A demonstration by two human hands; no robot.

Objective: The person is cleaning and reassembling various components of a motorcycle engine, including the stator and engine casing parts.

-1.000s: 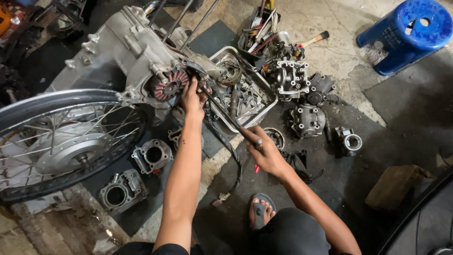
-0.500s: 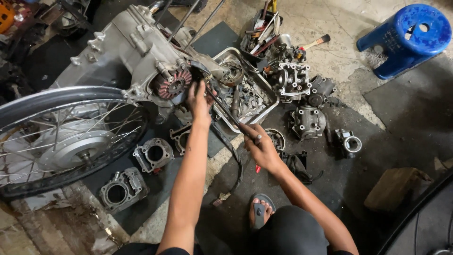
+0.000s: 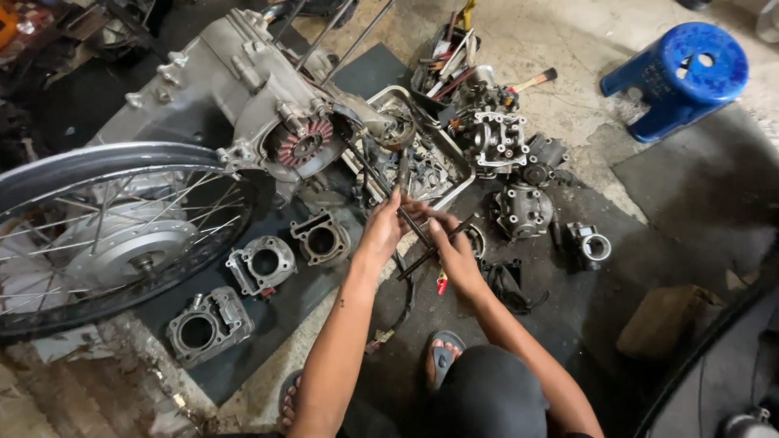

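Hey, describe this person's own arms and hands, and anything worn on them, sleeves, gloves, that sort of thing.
Both forearms are bare, with no sleeves showing up to the bottom edge of the picture. The left hand and the right hand wear no gloves, and no watch, ring or band shows. A small dark mark sits on the left forearm; what it is cannot be told.

Blue plastic stool [image 3: 683, 71], spoked wheel [image 3: 97, 235], three loose cylinders [image 3: 261, 264].

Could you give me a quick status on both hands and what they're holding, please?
Left hand and right hand together, gripping thin dark rods. Engine case just beyond. Parts tray and loose cylinders crowd close.
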